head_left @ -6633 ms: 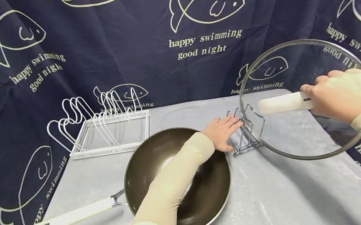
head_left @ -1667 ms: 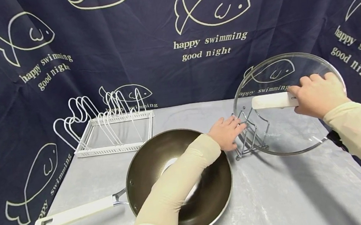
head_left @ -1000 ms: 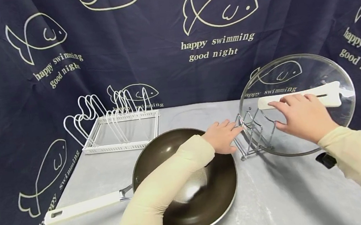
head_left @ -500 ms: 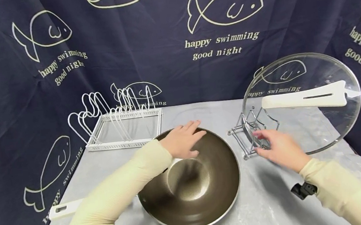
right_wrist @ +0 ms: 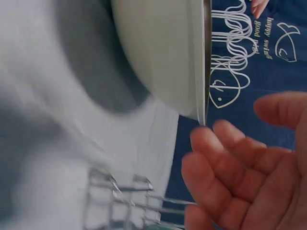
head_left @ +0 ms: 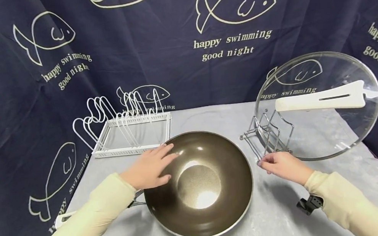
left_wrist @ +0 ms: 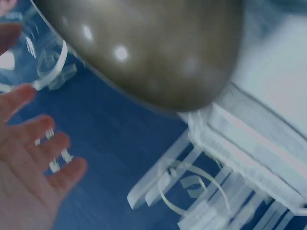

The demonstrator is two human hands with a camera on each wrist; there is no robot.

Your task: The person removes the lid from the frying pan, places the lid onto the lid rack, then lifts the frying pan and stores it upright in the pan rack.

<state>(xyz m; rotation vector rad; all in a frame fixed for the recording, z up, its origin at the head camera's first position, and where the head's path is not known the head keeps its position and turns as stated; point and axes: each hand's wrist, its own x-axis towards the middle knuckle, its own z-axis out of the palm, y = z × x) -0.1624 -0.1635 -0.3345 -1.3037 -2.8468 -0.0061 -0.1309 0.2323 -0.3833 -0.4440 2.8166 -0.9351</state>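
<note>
My left hand [head_left: 149, 167] hovers over the left side of a wok [head_left: 203, 216], its fingers spread and holding nothing. The wok has a dark brown inside and a white handle [head_left: 62, 219], mostly hidden behind my left sleeve. At the right, a glass lid [head_left: 318, 135] with a long white handle [head_left: 322, 98] stands on edge in a small metal wire rack [head_left: 273, 132]. My right hand [head_left: 285, 166] is just in front of that rack, fingers loosely bent. In the right wrist view, no object lies between the fingers [right_wrist: 206, 187], and the rack appears beyond them.
A white wire rack [head_left: 133, 151] with several upright loops stands at the back left of the grey table [head_left: 206, 116]. Behind the table hangs a dark blue cloth [head_left: 153, 41] printed with fish. A black device [head_left: 310, 204] sits at my right wrist.
My right hand let go of the lid's handle and dropped lower and leftward; the lid stays upright in the rack. My left hand left the rack and drew back left over the wok.
</note>
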